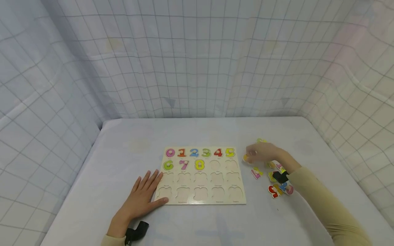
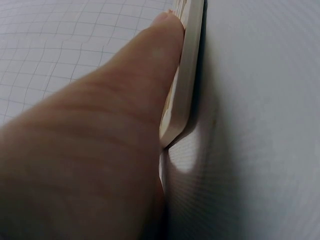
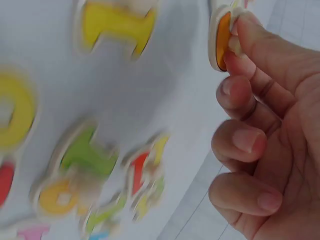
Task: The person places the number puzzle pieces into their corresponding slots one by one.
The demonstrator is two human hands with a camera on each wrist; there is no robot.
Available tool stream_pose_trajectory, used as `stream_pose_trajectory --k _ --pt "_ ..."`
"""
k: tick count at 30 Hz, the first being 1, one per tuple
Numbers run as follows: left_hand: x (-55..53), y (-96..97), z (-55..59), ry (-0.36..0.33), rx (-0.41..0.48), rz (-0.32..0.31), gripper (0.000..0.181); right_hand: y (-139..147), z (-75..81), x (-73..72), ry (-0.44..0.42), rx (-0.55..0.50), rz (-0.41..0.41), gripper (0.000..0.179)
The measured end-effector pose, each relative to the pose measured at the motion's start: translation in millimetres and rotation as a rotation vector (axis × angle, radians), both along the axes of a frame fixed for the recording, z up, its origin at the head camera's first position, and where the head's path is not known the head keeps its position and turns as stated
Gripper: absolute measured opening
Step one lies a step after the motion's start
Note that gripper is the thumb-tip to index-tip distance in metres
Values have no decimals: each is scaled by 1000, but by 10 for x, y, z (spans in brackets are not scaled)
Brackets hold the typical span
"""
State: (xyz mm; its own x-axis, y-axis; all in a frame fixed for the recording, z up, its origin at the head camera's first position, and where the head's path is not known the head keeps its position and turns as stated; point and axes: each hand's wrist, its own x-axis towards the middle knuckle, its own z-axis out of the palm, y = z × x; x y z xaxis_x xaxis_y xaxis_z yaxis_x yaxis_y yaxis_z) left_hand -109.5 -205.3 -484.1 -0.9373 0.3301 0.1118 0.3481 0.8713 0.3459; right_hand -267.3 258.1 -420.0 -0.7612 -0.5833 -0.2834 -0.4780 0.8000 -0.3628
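Board (image 1: 209, 192) just left of right grip (image 1: 262, 152), which pinches orange piece (image 3: 223, 41); left grip (image 1: 143, 193) spread at board's left edge.

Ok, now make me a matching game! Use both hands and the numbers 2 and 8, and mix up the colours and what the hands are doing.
Column one
1. Left hand
2. Number 8
3. Right hand
4. Number 2

Column two
A. Pinching a piece
B. Blue
C. Touching the board
D. Yellow

Right pairs: 1-C, 2-D, 3-A, 4-B
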Motion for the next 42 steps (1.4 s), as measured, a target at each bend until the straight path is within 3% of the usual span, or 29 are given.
stream_pose_trajectory --k 5,17,34,42 --pt "-11 4 34 -27 3 2 89 -347 -23 25 97 -79 12 24" --pt "2 7 11 -37 -12 11 90 -1052 -155 191 108 -110 -67 35" --pt "4 18 12 -30 -26 6 90 -1255 -285 221 118 -15 -114 34" --pt "8 11 -10 11 -4 6 89 -1268 -256 244 109 -39 -106 35"
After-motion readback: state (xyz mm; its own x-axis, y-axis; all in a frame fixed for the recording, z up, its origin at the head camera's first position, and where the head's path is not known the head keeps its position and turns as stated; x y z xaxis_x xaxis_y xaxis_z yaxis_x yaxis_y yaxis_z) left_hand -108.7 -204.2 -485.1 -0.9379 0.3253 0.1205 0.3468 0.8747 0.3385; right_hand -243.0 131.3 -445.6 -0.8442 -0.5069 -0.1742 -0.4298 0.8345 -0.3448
